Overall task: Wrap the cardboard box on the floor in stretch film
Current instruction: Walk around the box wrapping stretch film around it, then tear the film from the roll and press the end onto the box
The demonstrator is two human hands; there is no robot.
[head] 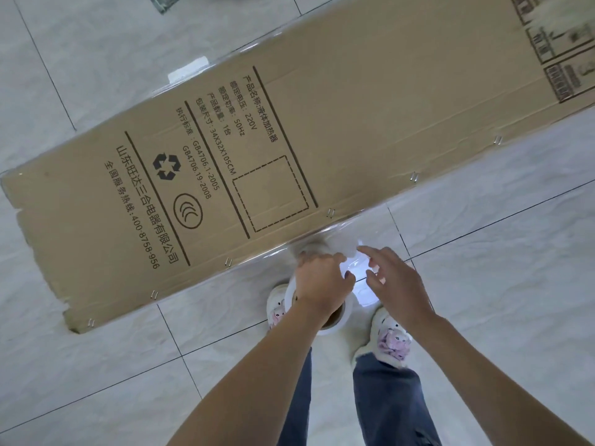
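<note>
A long brown cardboard box (pixel 322 123) with black printed text lies diagonally on the tiled floor, a glossy layer of clear film over its top. My left hand (pixel 322 281) grips the top of a white stretch film roll (pixel 335 323) held just in front of the box's near edge. A band of clear film (pixel 322 239) runs from the roll up onto that edge. My right hand (pixel 396 278) hovers beside the roll with fingers spread, its fingertips at the shiny film (pixel 357 268), holding nothing that I can see.
Pale marble-look floor tiles (pixel 483 252) surround the box. My two feet in white shoes (pixel 389 339) stand directly under the roll. A dark object (pixel 161 3) sits at the top edge, beyond the box.
</note>
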